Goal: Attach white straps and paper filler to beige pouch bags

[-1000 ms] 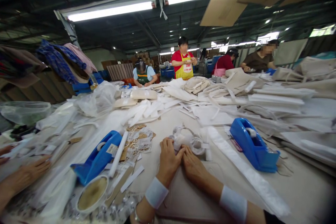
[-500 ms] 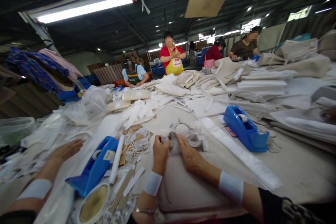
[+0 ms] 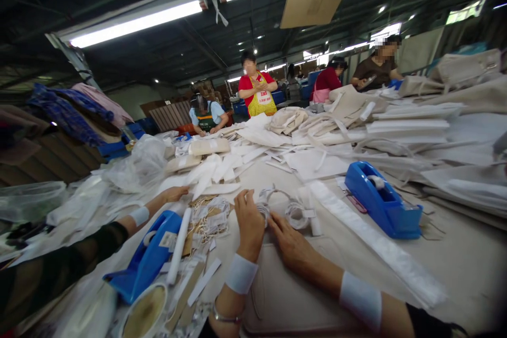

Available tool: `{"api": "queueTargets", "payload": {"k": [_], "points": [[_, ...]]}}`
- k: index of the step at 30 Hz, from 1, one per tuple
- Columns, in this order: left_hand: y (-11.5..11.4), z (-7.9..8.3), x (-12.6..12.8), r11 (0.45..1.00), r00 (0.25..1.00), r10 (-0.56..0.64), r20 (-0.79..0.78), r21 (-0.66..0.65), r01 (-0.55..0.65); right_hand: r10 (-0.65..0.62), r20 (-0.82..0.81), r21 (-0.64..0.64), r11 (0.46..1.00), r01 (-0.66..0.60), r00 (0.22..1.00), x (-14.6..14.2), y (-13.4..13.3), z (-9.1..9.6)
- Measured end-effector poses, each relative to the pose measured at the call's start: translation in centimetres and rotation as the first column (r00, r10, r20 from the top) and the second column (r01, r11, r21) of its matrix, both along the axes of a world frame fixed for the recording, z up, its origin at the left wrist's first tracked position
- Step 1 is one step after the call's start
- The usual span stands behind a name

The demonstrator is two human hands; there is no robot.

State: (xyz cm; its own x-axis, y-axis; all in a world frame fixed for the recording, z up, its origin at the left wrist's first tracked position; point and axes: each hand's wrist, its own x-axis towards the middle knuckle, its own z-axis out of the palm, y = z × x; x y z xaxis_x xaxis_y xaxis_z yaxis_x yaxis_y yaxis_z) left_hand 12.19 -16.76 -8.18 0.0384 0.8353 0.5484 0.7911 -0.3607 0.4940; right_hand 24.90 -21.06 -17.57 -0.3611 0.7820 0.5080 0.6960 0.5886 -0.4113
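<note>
A flat beige bag [image 3: 295, 288] lies in front of me. At its top edge a curved handle [image 3: 280, 193] shows, its ends wrapped in clear, pale film. My left hand [image 3: 249, 222] is raised beside the left wrapped end, fingers extended upward and away from me; its thumb is hidden. Low against that same end, my right hand [image 3: 295, 245] rests above the bag with its fingertips touching the wrapping; whether the thumb pinches it is hidden. White bands circle both wrists.
Blue tape dispensers stand left [image 3: 148, 253] and right [image 3: 380, 200]. A tangle of strung tags [image 3: 209, 219] lies left of my hands. Another person's arm [image 3: 152, 208] reaches in from the left. Beige bags and white sheets [image 3: 407, 129] pile up behind, with several people beyond.
My left hand has come off its pinch on the wrapped end, rising with straighter fingers. My right hand stays at the wrapping. The other person's arm has reached further toward the table's middle.
</note>
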Motion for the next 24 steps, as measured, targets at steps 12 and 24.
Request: {"api": "queueTargets", "payload": {"k": [12,24], "points": [[8.9,0.0,5.7,0.831,0.916,-0.280,-0.288,-0.550,0.082,0.007,-0.030,0.142,0.990,-0.003,1.000,0.2,-0.2,-1.3],[8.5,-2.0,4.2,0.864,0.938,-0.287,-0.194,-0.474,0.167,-0.402,0.519,0.143,0.911,0.387,0.754,3.7,7.7,9.6]]}}
